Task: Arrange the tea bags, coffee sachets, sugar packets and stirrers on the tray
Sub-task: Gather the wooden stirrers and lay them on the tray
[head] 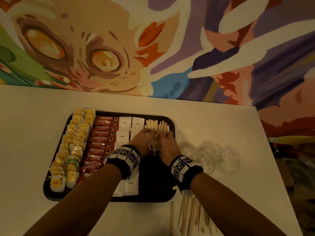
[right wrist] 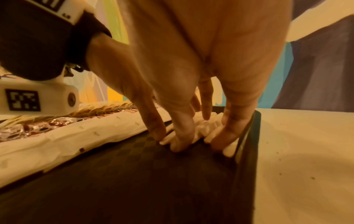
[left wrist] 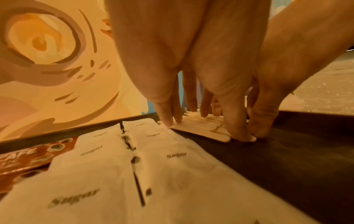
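Note:
A black tray (head: 109, 200) holds columns of yellow tea bags (head: 71, 147), red coffee sachets (head: 102, 138) and white sugar packets (head: 125, 123). Wooden stirrers (head: 156, 125) lie in its far right part. My left hand (head: 142, 142) and right hand (head: 167, 142) flank a bundle of stirrers (head: 155, 143) there. In the left wrist view my left hand (left wrist: 203, 121) presses straight fingers and thumb down on the stirrers (left wrist: 201, 130) beside the sugar packets (left wrist: 166, 159). In the right wrist view my right hand (right wrist: 201, 136) touches the stirrers (right wrist: 201, 125) with straight fingertips near the tray's right rim (right wrist: 249, 136).
More loose stirrers (head: 189, 213) lie on the white table off the tray's near right corner. Two clear glass bowls (head: 204, 159) (head: 227, 160) stand right of the tray. The tray's near right area (head: 153, 176) is bare black. A painted wall runs behind the table.

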### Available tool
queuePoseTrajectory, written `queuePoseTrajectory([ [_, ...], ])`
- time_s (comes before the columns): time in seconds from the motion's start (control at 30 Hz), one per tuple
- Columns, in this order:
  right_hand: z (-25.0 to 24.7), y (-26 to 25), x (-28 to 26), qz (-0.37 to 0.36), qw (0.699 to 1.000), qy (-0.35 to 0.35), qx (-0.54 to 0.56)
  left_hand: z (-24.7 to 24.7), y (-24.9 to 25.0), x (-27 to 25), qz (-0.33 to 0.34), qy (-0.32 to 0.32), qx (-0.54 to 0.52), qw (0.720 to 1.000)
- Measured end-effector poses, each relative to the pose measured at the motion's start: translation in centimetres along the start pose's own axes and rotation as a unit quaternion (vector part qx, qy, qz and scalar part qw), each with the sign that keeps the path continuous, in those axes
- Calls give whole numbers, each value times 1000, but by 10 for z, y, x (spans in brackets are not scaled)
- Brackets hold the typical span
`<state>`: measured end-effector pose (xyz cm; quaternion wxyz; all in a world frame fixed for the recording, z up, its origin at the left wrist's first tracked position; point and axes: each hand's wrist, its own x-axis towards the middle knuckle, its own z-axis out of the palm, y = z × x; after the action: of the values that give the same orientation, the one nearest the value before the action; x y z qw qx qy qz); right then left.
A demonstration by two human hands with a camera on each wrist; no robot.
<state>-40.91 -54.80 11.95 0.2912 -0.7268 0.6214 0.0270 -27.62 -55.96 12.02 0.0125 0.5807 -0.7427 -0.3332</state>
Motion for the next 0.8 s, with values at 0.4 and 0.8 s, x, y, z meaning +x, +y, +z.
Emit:
queuePoseTrajectory([
  [0.4, -6, 5, -5, -1, 1000, 11, -17, -4, 2, -9, 53, -13, 15, 998],
  [0.8, -19, 2, -12, 15, 997, 27, -75, -16, 16, -13, 67, 35, -22, 997],
])
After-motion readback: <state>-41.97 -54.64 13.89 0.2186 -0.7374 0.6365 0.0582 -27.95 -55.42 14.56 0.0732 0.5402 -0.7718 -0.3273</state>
